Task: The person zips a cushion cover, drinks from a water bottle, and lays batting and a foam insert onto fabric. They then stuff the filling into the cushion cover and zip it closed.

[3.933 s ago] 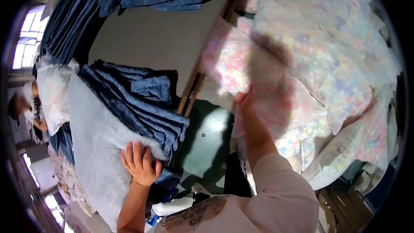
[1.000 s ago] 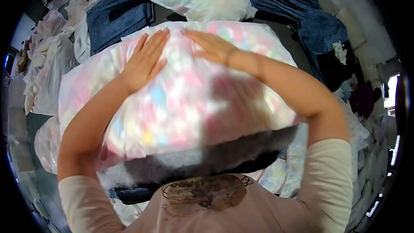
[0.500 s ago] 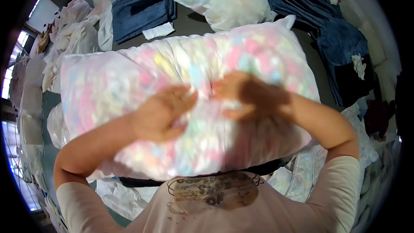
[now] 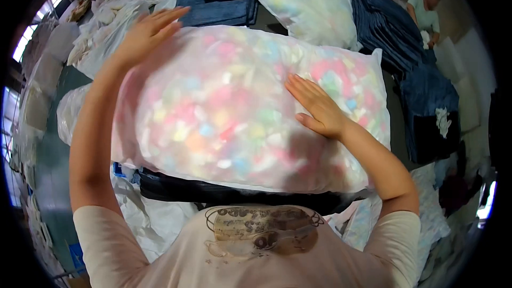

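Near denim stacks on the surface, just resting right hand flat on pillow, prob for steadiness, with fingers of left hand unclenched too.

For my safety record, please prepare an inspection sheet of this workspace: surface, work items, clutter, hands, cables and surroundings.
Surface: dark table, largely covered by goods.
Job's things: white see-through pillow with coloured filling, lying in front of the person.
Clutter: second pillow beyond it; folded blue cloth at the far side; stacked blue cloth to the right; white scrap on black cloth.
Hands: left hand open at the pillow's far left corner; right hand open over its right half; firmness of contact unclear.
Cables: nothing seen.
Surroundings: greenish floor at left; another person at upper right.
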Motion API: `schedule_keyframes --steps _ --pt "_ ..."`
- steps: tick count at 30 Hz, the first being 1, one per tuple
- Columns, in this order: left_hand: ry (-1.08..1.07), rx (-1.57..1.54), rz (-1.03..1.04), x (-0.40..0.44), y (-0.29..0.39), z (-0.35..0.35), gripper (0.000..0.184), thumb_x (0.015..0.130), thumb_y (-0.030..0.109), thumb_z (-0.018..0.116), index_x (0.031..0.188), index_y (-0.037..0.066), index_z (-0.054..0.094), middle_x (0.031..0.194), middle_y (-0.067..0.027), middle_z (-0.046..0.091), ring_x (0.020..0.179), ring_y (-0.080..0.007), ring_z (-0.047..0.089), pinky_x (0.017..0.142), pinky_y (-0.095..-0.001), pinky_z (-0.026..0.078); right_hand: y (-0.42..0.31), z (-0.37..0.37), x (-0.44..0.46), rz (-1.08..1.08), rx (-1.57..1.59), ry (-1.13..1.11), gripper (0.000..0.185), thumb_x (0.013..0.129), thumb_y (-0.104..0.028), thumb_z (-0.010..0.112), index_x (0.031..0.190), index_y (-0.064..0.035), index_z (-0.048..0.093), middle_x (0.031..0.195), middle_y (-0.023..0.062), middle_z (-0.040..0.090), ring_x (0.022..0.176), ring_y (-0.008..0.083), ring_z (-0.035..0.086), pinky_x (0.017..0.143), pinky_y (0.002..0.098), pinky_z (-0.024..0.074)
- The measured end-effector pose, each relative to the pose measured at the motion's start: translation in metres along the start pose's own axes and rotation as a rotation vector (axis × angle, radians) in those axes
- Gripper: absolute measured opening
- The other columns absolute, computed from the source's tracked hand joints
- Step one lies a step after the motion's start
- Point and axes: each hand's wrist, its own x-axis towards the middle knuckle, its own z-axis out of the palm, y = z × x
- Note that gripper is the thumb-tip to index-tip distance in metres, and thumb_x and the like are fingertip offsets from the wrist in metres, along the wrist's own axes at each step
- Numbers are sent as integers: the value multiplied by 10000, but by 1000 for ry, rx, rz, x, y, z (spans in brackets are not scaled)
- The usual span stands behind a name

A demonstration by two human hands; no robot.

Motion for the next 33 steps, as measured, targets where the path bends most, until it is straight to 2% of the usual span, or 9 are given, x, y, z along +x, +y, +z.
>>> schedule_keyframes --steps 8,11,12,15,18,22,25,28,33 --pt "-286 161 -37 -37 -64 27 455 953 498 478 1213 168 654 1116 -114 708 1036 -335 648 896 -458 453 17 -56 -15 246 -538 447 490 897 -254 635 1358 -102 562 1397 180 541 1331 363 475 1094 466 378" --pt "-527 26 -208 -45 -30 -24 482 977 495 439 1252 153 637 1189 -134 682 1136 -315 611 997 -569 372 61 -91 -82 918 -372 573 614 952 -478 548 1367 -26 523 1342 269 557 1265 428 508 1066 437 399" --pt "-300 81 -170 -49 -50 -2 492 985 500 425 1290 163 616 1246 -132 653 1194 -311 575 1032 -587 334 96 -81 -112 1122 50 524 705 965 -571 492 1363 10 510 1335 306 549 1244 451 514 1053 435 406" --pt "34 138 -195 -56 -94 78 549 1009 538 378 1445 226 498 1484 -108 487 1402 -312 398 1158 -592 209 78 -57 -101 1389 -311 306 901 946 -712 348 1340 86 484 1273 387 539 1187 482 548 1010 463 431" --pt "72 174 -171 -44 -115 85 545 1010 536 382 1442 224 497 1480 -108 490 1389 -308 417 1138 -614 225 39 -94 -82 1180 -472 130 911 939 -708 369 1331 107 477 1266 390 541 1125 506 574 973 488 454" --pt "60 149 -66 -40 -131 88 540 1005 534 397 1429 219 512 1446 -104 520 1359 -311 446 1113 -646 241 57 -99 -103 1010 -685 64 400 1060 -349 354 1437 -272 463 1116 318 625 1019 451 647 824 469 549" --pt "188 292 -15 -30 -117 119 534 1001 534 406 1408 211 530 1390 -106 558 1308 -309 492 1090 -669 255 143 6 -122 1312 -383 222 936 950 -742 191 1389 62 384 1224 367 581 1087 506 602 971 530 455" --pt "158 199 -57 -29 -119 109 522 1001 525 411 1389 203 546 1362 -108 575 1291 -299 508 1082 -676 258 179 -23 -125 1277 -486 -78 933 950 -743 168 1310 65 465 1166 365 606 1086 456 617 961 505 473" --pt "-52 421 93 -9 -73 9 533 996 507 421 1401 182 538 1348 -114 603 1228 -318 579 1139 -634 216 3 -146 32 769 -979 -85 389 879 -247 655 1195 -26 602 1206 215 626 1079 390 620 878 458 525"
